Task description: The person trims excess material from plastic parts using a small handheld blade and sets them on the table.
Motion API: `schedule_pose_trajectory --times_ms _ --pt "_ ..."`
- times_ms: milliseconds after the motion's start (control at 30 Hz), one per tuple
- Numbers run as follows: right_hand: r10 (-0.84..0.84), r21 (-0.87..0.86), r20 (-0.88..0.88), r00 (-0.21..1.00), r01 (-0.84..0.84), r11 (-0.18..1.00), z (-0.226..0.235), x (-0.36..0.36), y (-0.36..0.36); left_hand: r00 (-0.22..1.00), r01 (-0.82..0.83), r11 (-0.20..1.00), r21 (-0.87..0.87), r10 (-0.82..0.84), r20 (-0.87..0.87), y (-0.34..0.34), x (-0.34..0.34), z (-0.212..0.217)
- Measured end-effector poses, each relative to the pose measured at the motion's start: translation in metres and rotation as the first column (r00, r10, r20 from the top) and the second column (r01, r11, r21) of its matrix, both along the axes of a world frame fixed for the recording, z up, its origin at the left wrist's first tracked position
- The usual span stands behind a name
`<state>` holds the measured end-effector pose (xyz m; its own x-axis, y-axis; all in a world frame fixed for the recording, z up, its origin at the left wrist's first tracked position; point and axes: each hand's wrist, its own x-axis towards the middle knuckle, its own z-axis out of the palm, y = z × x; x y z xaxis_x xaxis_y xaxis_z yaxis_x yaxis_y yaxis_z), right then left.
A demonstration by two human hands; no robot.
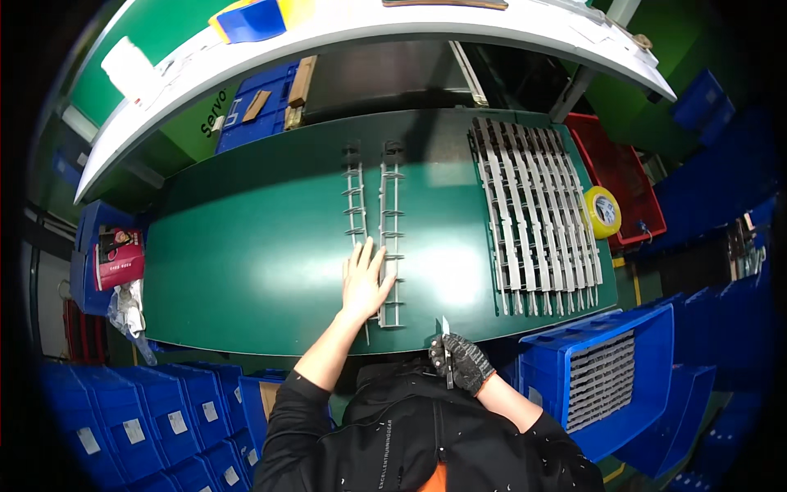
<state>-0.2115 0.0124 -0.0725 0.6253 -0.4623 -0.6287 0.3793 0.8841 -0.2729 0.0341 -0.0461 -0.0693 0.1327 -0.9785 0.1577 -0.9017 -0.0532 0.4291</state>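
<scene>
Green matting covers the surface (246,262) where we work, and two long grey plastic strips with side tabs lie on it near the middle, running from the far edge toward the near edge. Our left hand (365,283) is bare, its fingers spread flat, pressing on the near end of the left strip (354,201) and touching the right strip (391,230) just beside it. Our right hand (461,361) wears a dark speckled glove and is closed around a small knife (445,328), whose blade points up at the near edge of the surface, just to the right of the strips' near ends.

Toward the right edge of the surface we see a row of similar grey strips (537,217) laid side by side. A roll of yellow tape (602,211) sits just off the right edge, against a red bin (627,176). Below the near right corner, a blue crate (607,373) holds stacked grey parts. More blue bins (139,418) stand below the near left edge.
</scene>
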Motion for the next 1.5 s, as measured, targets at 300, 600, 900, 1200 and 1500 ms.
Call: schedule_pose_trajectory --times_ms 300,600,900,1200,1500 --pt "0.088 -0.028 0.019 0.996 -0.088 0.996 -0.009 0.012 -0.011 0.915 -0.358 0.933 0.035 0.358 -0.187 0.019 0.03 0.013" --pt "0.009 -0.107 -0.012 1.0 -0.01 0.994 0.012 0.026 -0.022 0.828 -0.486 0.815 0.316 0.545 -0.131 -0.023 0.086 -0.004" --pt "0.125 -0.505 -0.154 0.98 -0.187 0.842 0.071 0.056 -0.076 0.369 -0.292 0.941 0.173 0.278 -0.887 0.082 0.097 0.079" --pt "-0.086 -0.58 -0.177 0.981 -0.033 0.814 0.099 0.105 -0.092 0.127 0.205 0.976 0.078 0.053 -0.99 0.148 0.035 0.08" --pt "-0.065 -0.523 0.029 0.997 0.07 0.849 0.1 0.092 -0.087 -0.003 0.241 0.948 0.207 0.214 -0.977 0.103 0.024 0.084"
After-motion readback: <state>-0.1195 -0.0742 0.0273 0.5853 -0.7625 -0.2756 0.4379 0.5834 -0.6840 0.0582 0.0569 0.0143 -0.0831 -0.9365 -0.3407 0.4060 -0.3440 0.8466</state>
